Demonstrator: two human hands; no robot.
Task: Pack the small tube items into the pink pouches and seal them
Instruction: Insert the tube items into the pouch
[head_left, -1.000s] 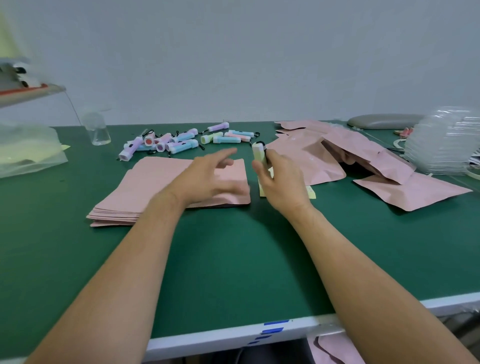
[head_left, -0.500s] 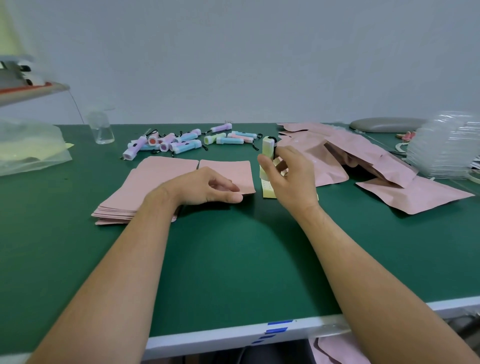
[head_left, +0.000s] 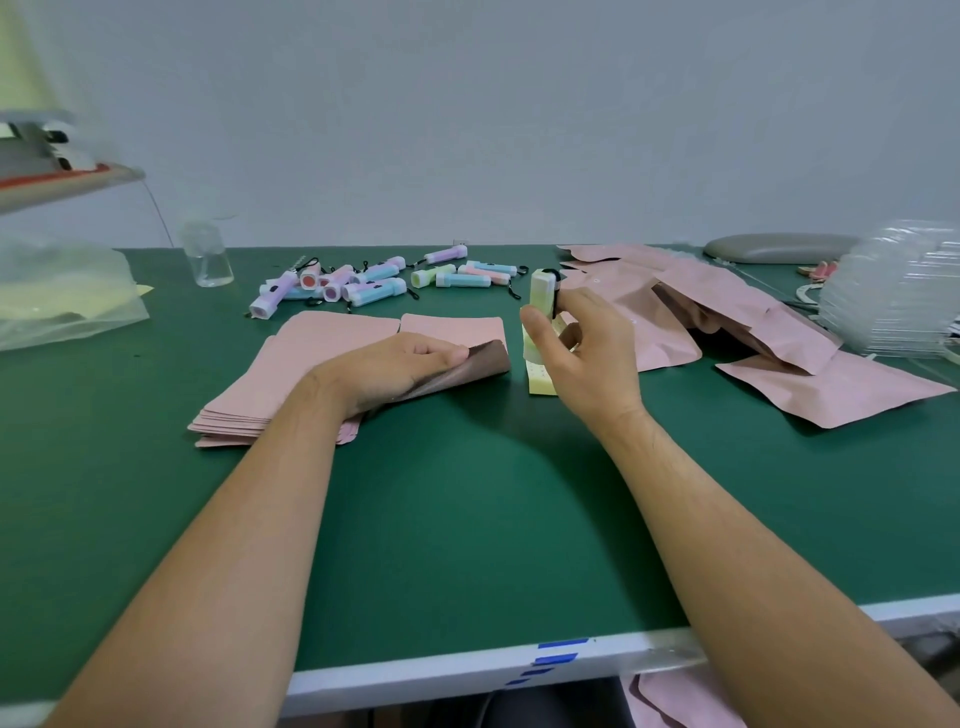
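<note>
My right hand (head_left: 582, 358) holds a pale yellow-green tube (head_left: 541, 293) upright, its black cord looped at the top. My left hand (head_left: 395, 371) pinches the near corner of the top pink pouch (head_left: 457, 332) and curls it up off the stack of flat pink pouches (head_left: 291, 379). Several pastel tubes (head_left: 374, 286) lie loose at the back of the green table. A heap of bulging pink pouches (head_left: 727, 322) lies to the right. A yellow paper strip (head_left: 540, 374) lies under my right hand.
A clear small bottle (head_left: 208, 257) stands at the back left beside a plastic bag (head_left: 57, 301). Stacked clear plastic trays (head_left: 893, 291) and a grey pad (head_left: 774, 248) sit at the far right. The table's white front edge (head_left: 467, 670) carries blue tape marks.
My left hand drew back from flat on the stack, closed on the top pouch's corner and lifted it. My right hand raised the tube slightly, still upright.
</note>
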